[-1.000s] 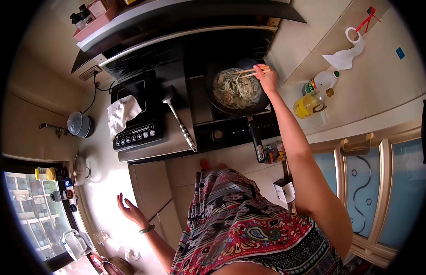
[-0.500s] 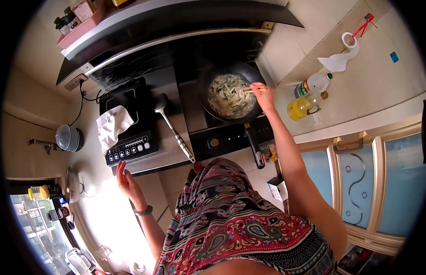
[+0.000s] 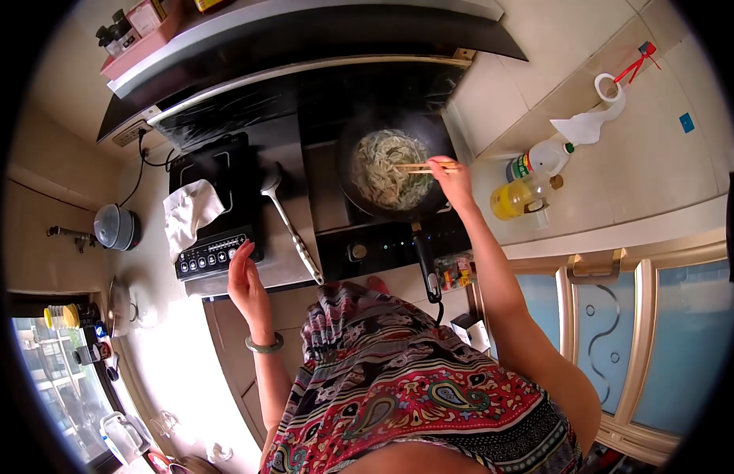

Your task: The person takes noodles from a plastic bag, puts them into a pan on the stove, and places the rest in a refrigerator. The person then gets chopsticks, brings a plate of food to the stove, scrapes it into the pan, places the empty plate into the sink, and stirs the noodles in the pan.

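My right hand (image 3: 454, 183) grips a pair of wooden chopsticks (image 3: 415, 168), whose tips are in the pale, stringy food with green bits (image 3: 385, 175). That food lies in a dark wok (image 3: 352, 201) on the right burner; the wok's black handle (image 3: 425, 265) points toward me, untouched. Over the front edge of the counter, my left hand (image 3: 244, 280) is raised with its fingers apart and nothing in it. Near it are the induction cooker's button panel (image 3: 216, 254) and a long metal ladle (image 3: 292, 229) lying on the steel surface.
A white cloth (image 3: 191, 215) lies on the induction cooker. Two bottles, one with yellow oil (image 3: 515, 199) and one clear (image 3: 549, 158), stand right of the stove. A small lidded pot (image 3: 116, 227) sits at the left. The range hood (image 3: 319, 35) overhangs the back.
My left hand has risen and moved right, toward the stove's front edge. The chopsticks in my right hand have shifted within the food. The view has shifted too.
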{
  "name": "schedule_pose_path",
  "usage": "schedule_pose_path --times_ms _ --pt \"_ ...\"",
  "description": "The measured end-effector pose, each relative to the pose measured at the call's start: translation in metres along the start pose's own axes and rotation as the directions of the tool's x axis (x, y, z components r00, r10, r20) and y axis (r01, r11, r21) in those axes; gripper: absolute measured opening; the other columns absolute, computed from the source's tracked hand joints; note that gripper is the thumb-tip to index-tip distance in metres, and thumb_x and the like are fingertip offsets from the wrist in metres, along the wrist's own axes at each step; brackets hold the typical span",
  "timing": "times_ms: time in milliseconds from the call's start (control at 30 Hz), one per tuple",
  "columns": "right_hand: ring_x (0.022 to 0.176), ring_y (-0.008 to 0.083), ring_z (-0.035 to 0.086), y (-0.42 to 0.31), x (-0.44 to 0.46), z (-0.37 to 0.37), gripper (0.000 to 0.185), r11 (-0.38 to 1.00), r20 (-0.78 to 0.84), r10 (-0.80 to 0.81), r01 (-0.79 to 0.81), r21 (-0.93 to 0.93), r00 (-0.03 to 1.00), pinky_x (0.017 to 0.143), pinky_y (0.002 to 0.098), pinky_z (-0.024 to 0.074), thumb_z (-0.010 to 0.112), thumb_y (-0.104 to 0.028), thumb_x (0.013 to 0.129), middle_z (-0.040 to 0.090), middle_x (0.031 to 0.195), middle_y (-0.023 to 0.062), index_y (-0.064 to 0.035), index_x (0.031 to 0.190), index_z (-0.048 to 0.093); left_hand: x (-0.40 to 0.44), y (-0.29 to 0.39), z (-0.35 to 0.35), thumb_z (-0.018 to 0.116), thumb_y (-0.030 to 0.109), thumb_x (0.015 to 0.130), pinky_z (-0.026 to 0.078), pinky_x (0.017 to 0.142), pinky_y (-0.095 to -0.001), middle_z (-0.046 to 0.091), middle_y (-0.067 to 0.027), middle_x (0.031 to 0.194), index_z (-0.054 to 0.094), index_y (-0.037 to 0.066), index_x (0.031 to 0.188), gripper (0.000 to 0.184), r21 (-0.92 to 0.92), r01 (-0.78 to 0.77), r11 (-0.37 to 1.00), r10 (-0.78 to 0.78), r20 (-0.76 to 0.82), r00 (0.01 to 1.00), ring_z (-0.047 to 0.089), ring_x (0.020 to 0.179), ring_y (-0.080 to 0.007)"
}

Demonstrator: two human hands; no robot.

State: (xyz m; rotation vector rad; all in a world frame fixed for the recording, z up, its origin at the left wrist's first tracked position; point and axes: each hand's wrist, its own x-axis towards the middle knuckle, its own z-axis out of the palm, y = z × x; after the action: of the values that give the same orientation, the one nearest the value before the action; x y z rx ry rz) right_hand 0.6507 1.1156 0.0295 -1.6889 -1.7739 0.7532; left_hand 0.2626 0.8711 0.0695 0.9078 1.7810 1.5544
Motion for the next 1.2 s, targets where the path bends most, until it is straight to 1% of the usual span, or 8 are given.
schedule_pose_path --times_ms 200,267,400,567,700,833,967,1200 --pt "0.063 0.0091 0.062 0.041 0.044 -0.023 0.02 0.991 -0.316 0.082 -0.044 0.124 0.945 0.062 0.0254 0.0499 0.07 -0.021 0.086 0.068 0.069 0.0055 -0.0018 0.091 0.072 -0.022 -0.005 0.001 0.042 -0.005 0.095 0.041 0.1 -0.0289 0.062 -0.0127 0.121 0.059 -0.005 0.121 0.031 -0.007 0.078 0.997 -0.078 -0.044 0.996 0.056 0.117 -0.0192" --pt "0.064 0.0095 0.062 0.05 0.066 0.0 0.022 0.943 -0.351 0.143 -0.02 0.331 0.925 0.062 0.0252 0.0498 0.071 -0.021 0.086 0.068 0.07 0.0044 0.0006 0.092 0.071 -0.026 0.004 0.003 0.042 -0.003 0.096 0.042 0.1 -0.0294 0.063 -0.0127 0.12 0.059 -0.004 0.121 0.031 -0.003 0.123 0.992 -0.123 -0.087 0.989 0.057 0.114 -0.019" --pt "0.072 0.0134 0.067 0.044 0.085 0.047 0.026 0.829 -0.125 0.188 -0.089 0.553 0.974 0.066 0.027 0.0529 0.073 -0.021 0.086 0.069 0.08 0.0087 0.0014 0.099 0.07 -0.035 0.012 0.0 0.044 -0.001 0.096 0.043 0.1 -0.0302 0.063 -0.0125 0.12 0.06 -0.004 0.121 0.029 0.008 0.156 0.988 -0.154 -0.119 0.981 0.058 0.113 -0.019" --pt "0.076 0.0148 0.069 0.031 0.085 0.04 0.024 0.912 -0.229 0.112 -0.009 0.41 0.967 0.067 0.0282 0.0538 0.071 -0.02 0.087 0.07 0.08 0.008 0.0009 0.098 0.07 -0.049 0.008 -0.008 0.044 0.002 0.098 0.044 0.099 -0.0308 0.064 -0.0123 0.119 0.059 -0.005 0.121 0.029 0.054 0.172 0.984 -0.163 -0.14 0.977 0.058 0.113 -0.0193" --pt "0.073 0.0141 0.068 0.048 0.078 0.046 0.024 0.905 -0.014 0.076 -0.064 0.421 0.997 0.066 0.0288 0.054 0.07 -0.021 0.088 0.07 0.081 0.0085 0.0009 0.098 0.07 -0.057 0.009 -0.003 0.046 0.004 0.098 0.044 0.099 -0.0311 0.064 -0.0123 0.118 0.06 -0.004 0.121 0.027 -0.018 0.186 0.982 -0.187 -0.149 0.971 0.059 0.112 -0.0198" --pt "0.074 0.0119 0.068 0.036 0.074 0.03 0.027 0.912 -0.138 0.14 -0.074 0.404 0.98 0.063 0.0264 0.0521 0.069 -0.025 0.089 0.071 0.079 0.0073 -0.0001 0.097 0.071 -0.058 0.009 0.001 0.047 0.004 0.098 0.045 0.098 -0.0305 0.064 -0.0125 0.118 0.06 -0.004 0.121 0.027 -0.005 0.185 0.983 -0.184 -0.163 0.969 0.059 0.111 -0.0198" --pt "0.064 0.0089 0.064 0.027 0.044 0.022 0.021 0.99 0.177 -0.06 0.035 0.139 0.982 0.054 0.0275 0.0466 0.066 -0.022 0.091 0.07 0.073 0.0047 -0.0043 0.1 0.072 -0.056 0.006 0.009 0.047 0.003 0.098 0.045 0.096 -0.0296 0.065 -0.0117 0.118 0.061 -0.003 0.12 0.027 0.005 0.16 0.987 -0.158 -0.111 0.981 0.059 0.111 -0.0186" --pt "0.058 0.0111 0.065 -0.026 -0.041 0.006 0.013 0.937 0.171 -0.344 0.327 0.124 0.923 0.044 0.0205 0.0508 0.067 -0.014 0.088 0.071 0.076 0.0075 -0.0042 0.094 0.073 -0.055 0.0 0.016 0.048 0.009 0.099 0.046 0.097 -0.0338 0.065 -0.0119 0.118 0.061 0.0 0.121 0.027 0.013 0.151 0.988 -0.149 -0.097 0.984 0.06 0.113 -0.021"
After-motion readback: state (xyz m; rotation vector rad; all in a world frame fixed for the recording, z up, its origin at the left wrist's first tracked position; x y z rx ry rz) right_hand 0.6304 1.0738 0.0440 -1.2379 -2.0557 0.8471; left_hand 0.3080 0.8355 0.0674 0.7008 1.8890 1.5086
